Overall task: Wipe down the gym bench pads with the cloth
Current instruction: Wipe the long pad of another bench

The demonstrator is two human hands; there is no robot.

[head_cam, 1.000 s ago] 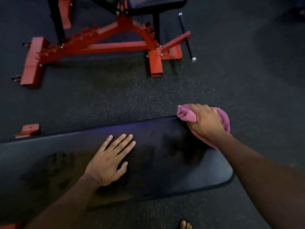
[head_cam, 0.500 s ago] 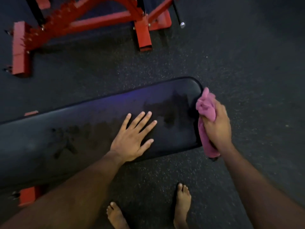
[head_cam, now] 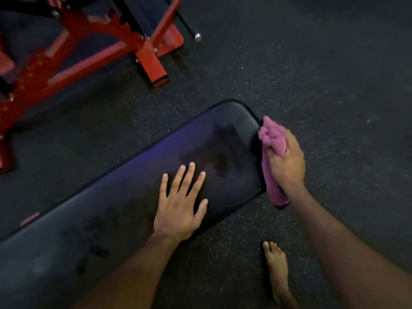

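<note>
Leftward, the left hand (head_cam: 178,210) lay flat, fingers spread, on the pad (head_cam: 124,197), whose long axis ran away left; the right hand (head_cam: 286,162) gripped the cloth (head_cam: 273,139) against its right end, nearer.

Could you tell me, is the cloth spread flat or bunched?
Bunched: the cloth is crumpled in the right hand, against the pad end.

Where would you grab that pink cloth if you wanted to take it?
Probably by the bunched top end of the pink cloth, coming from above. That crumpled part sticks up free past the right hand, which grips the middle. The lower end hangs against the end of the bench pad.
</note>
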